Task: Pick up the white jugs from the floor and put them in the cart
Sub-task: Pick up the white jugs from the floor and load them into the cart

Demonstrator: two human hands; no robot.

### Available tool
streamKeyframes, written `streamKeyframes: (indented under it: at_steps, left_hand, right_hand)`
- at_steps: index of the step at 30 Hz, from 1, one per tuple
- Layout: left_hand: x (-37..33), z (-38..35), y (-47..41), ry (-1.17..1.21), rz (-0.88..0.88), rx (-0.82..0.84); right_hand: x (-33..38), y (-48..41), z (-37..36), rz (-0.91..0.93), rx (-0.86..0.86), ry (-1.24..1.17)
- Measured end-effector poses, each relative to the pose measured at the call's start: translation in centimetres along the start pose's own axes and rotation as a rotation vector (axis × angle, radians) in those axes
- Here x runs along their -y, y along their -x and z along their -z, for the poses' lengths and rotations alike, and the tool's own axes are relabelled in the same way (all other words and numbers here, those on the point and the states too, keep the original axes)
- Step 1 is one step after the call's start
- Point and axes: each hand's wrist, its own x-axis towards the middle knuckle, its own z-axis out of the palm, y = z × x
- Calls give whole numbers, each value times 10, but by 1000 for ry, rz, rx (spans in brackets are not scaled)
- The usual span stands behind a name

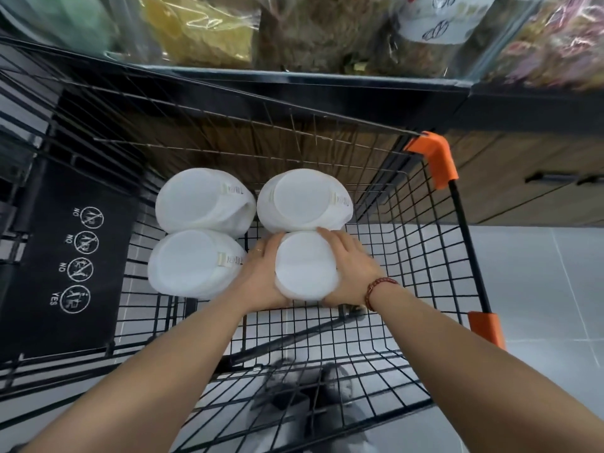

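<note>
Inside the black wire cart [425, 256], three white jugs lie on the basket floor: one at the far left [202, 201], one at the near left [192, 263] and one at the far right [304, 201]. A further white jug [305, 266] sits in front of the far right one, touching it. My left hand [261, 273] presses its left side and my right hand [349, 269] presses its right side, so both hands hold it between them. A red bead bracelet is on my right wrist.
The cart has orange corner caps [434, 158] and a black child-seat flap with warning icons [65, 266] at left. Beyond the cart stands a shelf with bagged goods [294, 37] above wooden cabinet fronts. Pale floor tiles [539, 289] lie to the right.
</note>
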Motion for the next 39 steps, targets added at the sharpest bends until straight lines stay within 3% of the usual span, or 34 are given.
streamKeyframes:
  at_steps: [6,9,15,21,28,39]
  left_hand:
    - [-16,17,14,48,-70,27]
    - [-43,42,20,20,-140,36]
    - [-145,80,25,-1,-298,-16]
    - [-273,73,33,-65,-594,48]
    - [-422,-16,47,-94,-834,177]
    - [-638,-252,118,-118,-1035,471]
  right_hand:
    - [1,25,20,-81,6,-143]
    - [-2,46,49,-77,-74,-133]
    - [-12,118,113,-188,-320,-273]
    - [-45,218,159,-302,-567,-321]
    - [-130,354,169,-532,-879,-469]
    - [-311,599,112,-922,-1127,-630]
